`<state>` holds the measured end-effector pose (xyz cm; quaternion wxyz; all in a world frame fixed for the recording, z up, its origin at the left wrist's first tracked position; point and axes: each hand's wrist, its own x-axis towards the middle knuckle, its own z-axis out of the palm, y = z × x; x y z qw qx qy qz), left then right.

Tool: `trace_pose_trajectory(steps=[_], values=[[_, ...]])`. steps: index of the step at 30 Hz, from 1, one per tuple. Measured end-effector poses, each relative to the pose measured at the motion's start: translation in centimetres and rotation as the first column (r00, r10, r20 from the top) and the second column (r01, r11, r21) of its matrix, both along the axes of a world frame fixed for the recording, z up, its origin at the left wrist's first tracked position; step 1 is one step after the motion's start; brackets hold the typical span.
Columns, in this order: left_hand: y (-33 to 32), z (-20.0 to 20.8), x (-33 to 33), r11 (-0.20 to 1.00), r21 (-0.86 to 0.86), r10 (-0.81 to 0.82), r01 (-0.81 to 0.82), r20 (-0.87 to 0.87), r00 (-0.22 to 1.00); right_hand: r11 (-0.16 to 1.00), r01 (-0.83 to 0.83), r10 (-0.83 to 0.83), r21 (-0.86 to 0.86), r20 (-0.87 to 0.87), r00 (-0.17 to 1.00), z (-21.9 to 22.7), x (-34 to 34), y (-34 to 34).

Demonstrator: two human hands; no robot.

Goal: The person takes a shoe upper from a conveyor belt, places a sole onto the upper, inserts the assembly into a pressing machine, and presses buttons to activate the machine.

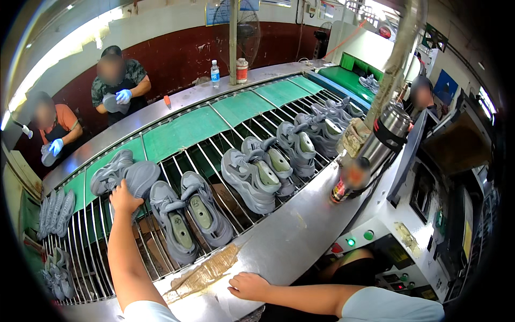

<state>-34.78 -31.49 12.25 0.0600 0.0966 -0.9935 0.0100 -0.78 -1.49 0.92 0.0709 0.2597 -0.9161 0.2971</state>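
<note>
Head view: from here I have the left hand nearer, touching the gray shoe just beyond it above the rack, long axis slanting away rightward; I can't tell whether it's clamped. The right hand rests curled on the metal ledge.

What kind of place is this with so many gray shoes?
Probably a shoe factory! Rows of gray shoes sit on a long metal-bar rack, blue-gloved people handle more across it, and there's a machine with buttons.
</note>
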Motion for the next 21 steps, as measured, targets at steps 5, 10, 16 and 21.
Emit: trace_pose_trajectory(steps=[5,10,16,21], values=[[-6.2,1.1,8.0,0.804,0.594,0.226,-0.026,-0.265,0.937,0.998,0.005,-0.005,-0.06,0.015,1.0,-0.5,-0.1,-0.1],[-12.8,-0.2,23.7,0.317,0.934,0.316,0.168,-0.271,0.909,0.993,0.05,-0.044,-0.108,0.056,0.997,-0.2,0.4,0.2],[-3.4,0.2,46.5,-0.623,0.779,0.098,0.071,-0.012,0.995,0.918,0.061,0.149,-0.392,0.485,0.862,1.6,2.3,1.2],[9.1,-5.2,51.3,-0.891,0.448,-0.082,-0.066,-0.015,0.997,0.523,0.342,0.569,-0.78,0.619,0.542,5.2,7.9,6.9]])
